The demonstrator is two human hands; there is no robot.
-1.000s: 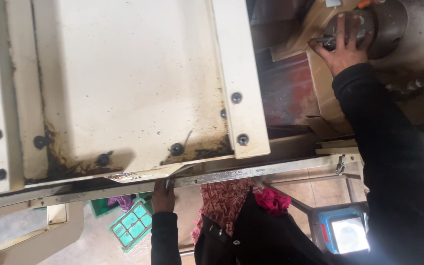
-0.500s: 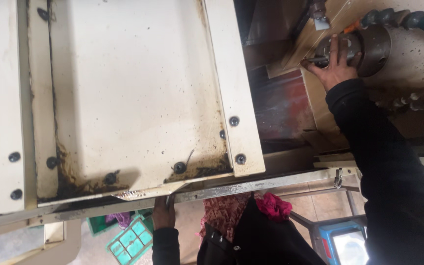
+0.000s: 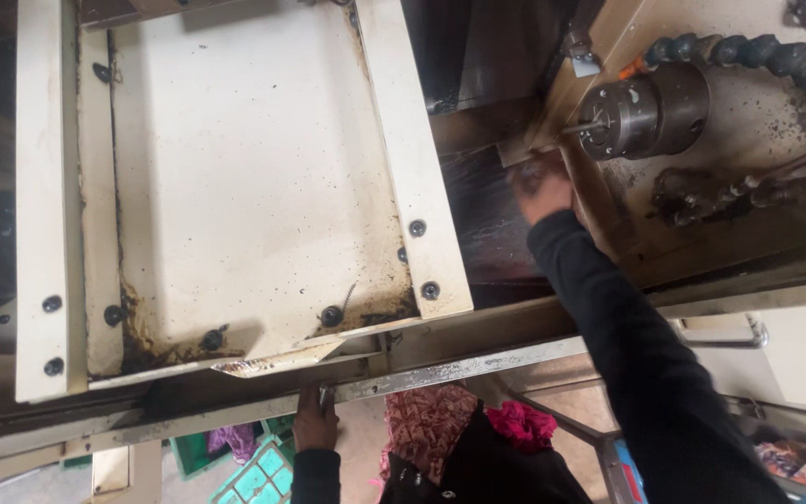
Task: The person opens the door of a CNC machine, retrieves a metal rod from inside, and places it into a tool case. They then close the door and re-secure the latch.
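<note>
My right hand [image 3: 541,187] hovers just below and left of a dark round metal chuck [image 3: 646,112], not touching it. The hand is blurred, so its fingers are unclear. A thin rod [image 3: 582,128] sticks out of the chuck's face towards the hand. My left hand [image 3: 314,420] grips the edge of a grey metal rail [image 3: 459,369] along the machine's front. Both arms are in black sleeves.
A large cream sheet-metal cover [image 3: 254,187] with dark bolts and oily grime fills the left and middle. A segmented dark coolant hose [image 3: 748,51] curves above the chuck. Green crates [image 3: 254,476] and red patterned cloth [image 3: 431,425] lie below the rail.
My right hand has let go of the chuck and dropped down and to the left of it. The view has shifted, and the left hand stays on the rail.
</note>
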